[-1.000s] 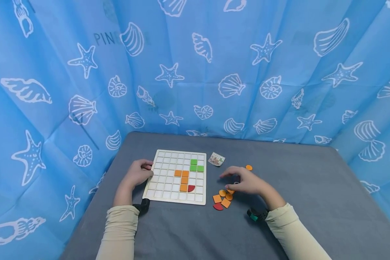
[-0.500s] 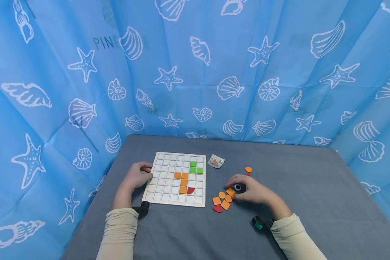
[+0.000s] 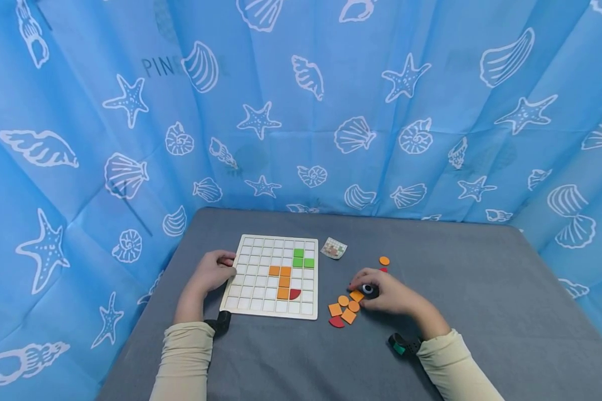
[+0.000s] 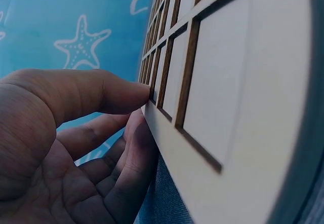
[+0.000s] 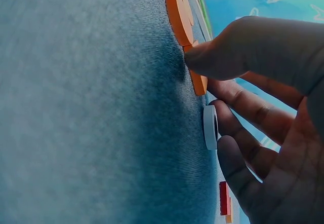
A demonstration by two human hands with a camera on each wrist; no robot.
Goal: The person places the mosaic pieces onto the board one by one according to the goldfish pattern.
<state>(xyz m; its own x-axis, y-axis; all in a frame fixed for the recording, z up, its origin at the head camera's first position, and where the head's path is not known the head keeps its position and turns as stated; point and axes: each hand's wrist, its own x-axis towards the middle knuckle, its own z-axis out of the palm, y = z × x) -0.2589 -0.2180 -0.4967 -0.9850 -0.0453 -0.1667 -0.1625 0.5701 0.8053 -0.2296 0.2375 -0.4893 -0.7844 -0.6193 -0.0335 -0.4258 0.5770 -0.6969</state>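
Observation:
A pale wooden grid board (image 3: 256,291) lies on the table. Three green squares (image 3: 298,261), several orange squares (image 3: 283,281) and a red quarter-circle (image 3: 294,294) sit in its cells. My left hand (image 3: 210,273) pinches the board's left edge; in the left wrist view the thumb (image 4: 126,95) presses on the top of the rim, with the fingers curled lower down beside it. With thumb and forefinger, my right hand (image 3: 388,293) pinches an orange square tile (image 5: 199,82) low at the tabletop. A round white-ringed piece (image 5: 209,127) with a dark centre stands under the other fingers.
Left of the right hand lie orange discs (image 3: 343,301), orange squares (image 3: 335,309) and a red quarter-circle (image 3: 336,322). Behind that hand are another orange disc (image 3: 384,260) and a partly hidden red piece (image 3: 383,270). A small pattern card (image 3: 333,248) lies beyond the board's right side.
My right hand has shifted right and slightly down, and its thumb and forefinger have come together on the orange square tile. The left hand stays at the board's edge.

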